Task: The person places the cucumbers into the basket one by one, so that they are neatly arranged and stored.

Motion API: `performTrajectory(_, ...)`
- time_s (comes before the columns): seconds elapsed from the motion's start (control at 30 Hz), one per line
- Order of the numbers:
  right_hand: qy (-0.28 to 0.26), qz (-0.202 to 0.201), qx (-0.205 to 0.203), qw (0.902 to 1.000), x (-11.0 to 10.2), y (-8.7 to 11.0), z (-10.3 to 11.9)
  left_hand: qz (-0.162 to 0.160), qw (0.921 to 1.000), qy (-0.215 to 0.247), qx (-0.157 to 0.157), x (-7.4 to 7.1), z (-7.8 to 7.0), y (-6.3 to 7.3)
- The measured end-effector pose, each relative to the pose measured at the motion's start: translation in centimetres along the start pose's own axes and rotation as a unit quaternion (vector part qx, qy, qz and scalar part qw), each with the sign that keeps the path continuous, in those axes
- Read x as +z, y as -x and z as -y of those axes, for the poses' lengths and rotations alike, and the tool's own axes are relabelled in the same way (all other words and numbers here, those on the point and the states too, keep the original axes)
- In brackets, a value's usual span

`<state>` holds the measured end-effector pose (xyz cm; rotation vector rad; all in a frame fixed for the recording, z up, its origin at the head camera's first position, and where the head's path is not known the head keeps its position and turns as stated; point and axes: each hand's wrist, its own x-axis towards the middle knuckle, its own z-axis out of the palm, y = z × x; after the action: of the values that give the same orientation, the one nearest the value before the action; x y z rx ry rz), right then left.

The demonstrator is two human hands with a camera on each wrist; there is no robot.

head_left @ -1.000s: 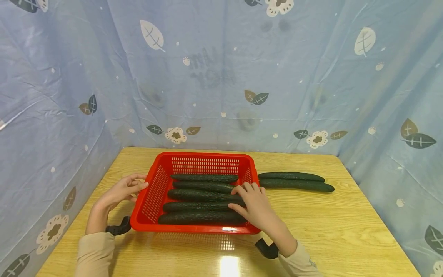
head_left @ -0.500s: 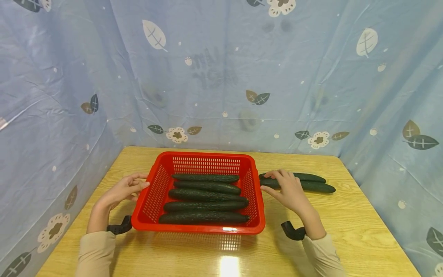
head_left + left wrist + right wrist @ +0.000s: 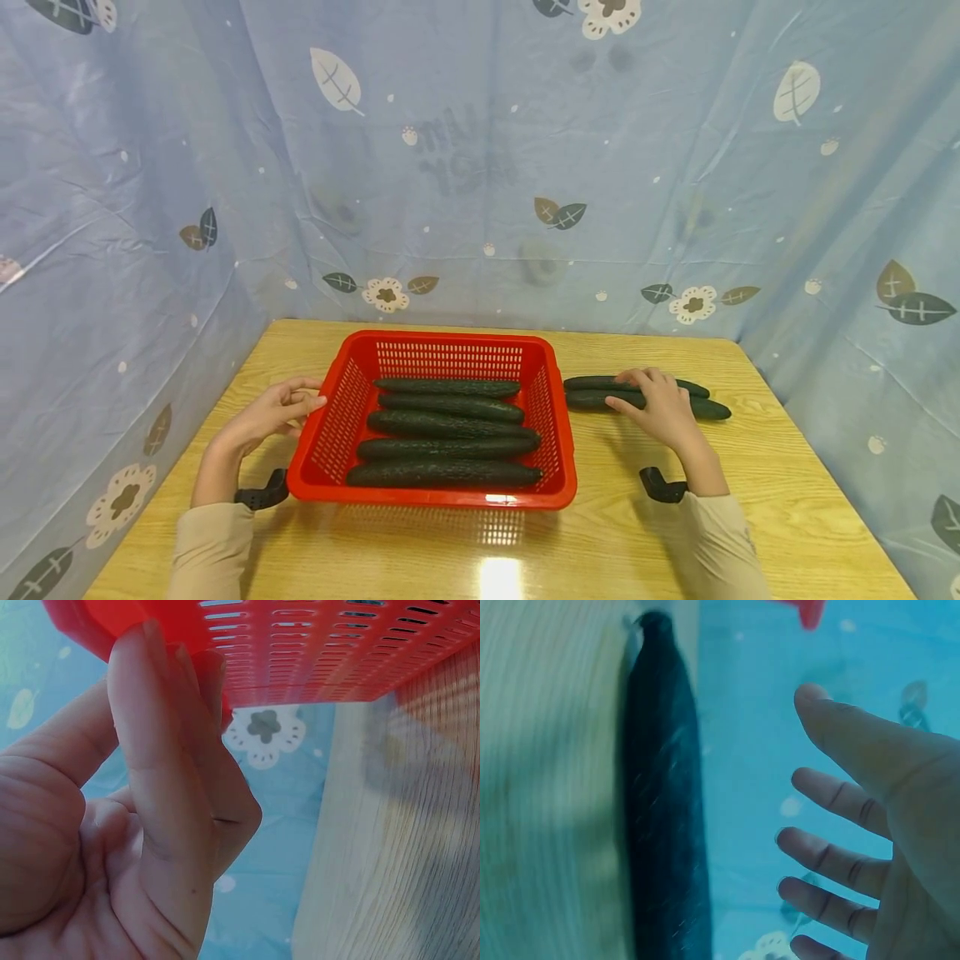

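Observation:
A red plastic basket [image 3: 435,497] with slotted walls stands on the table, and several dark green cucumbers [image 3: 442,475] lie side by side in it. My left hand [image 3: 266,417] holds the basket's left rim with its fingertips; the left wrist view shows bent fingers [image 3: 161,742] against the rim, partly hiding the thumb. To the right of the basket lie two more cucumbers, a rear one [image 3: 592,383] and a front one [image 3: 708,408]. Over these two hovers my right hand [image 3: 663,412], fingers spread and holding nothing. The right wrist view shows a cucumber [image 3: 667,810] apart from the fingertips.
A wooden table [image 3: 675,483] carries everything. Blue patterned cloth [image 3: 465,208] hangs behind it and along both sides. Black wrist mounts [image 3: 262,492] stick out below each hand, the left one close to the basket's front left corner.
My right hand has left the cucumbers in the basket and moved right, over the two cucumbers on the table. My left hand has stayed at the basket's left rim.

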<state>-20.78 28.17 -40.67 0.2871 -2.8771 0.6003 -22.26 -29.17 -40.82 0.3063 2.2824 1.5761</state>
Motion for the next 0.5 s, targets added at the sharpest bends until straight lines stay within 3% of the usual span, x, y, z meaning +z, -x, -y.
performTrajectory(0.5,0.017,0.006,0.028,0.9994,1.9,0.0,-4.8,-0.005,0.9999,-0.008,-0.004,0.1,-0.1,0.1)
